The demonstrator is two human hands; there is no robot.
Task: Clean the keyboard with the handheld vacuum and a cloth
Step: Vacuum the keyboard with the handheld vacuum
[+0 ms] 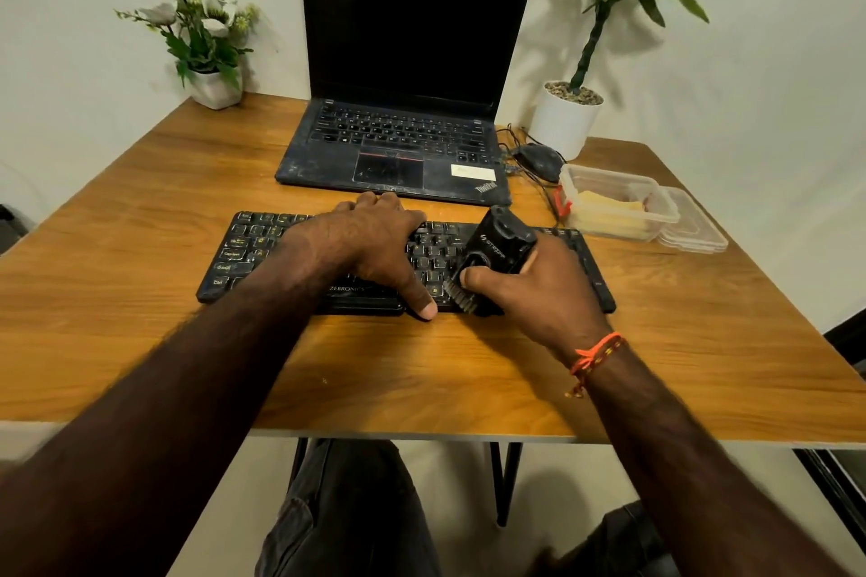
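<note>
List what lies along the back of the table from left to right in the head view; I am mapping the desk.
White pot of white flowers → open black laptop → dark computer mouse → tall green plant in a white round pot → clear plastic container.

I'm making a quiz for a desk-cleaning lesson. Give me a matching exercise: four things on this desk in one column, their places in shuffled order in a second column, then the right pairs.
Things:
1. handheld vacuum
2. laptop
3. mouse
4. clear container

Places:
A. gripped by the right hand, on the keyboard
B. open behind the keyboard
C. right of the keyboard's far end
D. beside the white plant pot

Pairs: 1-A, 2-B, 3-D, 4-C
</note>
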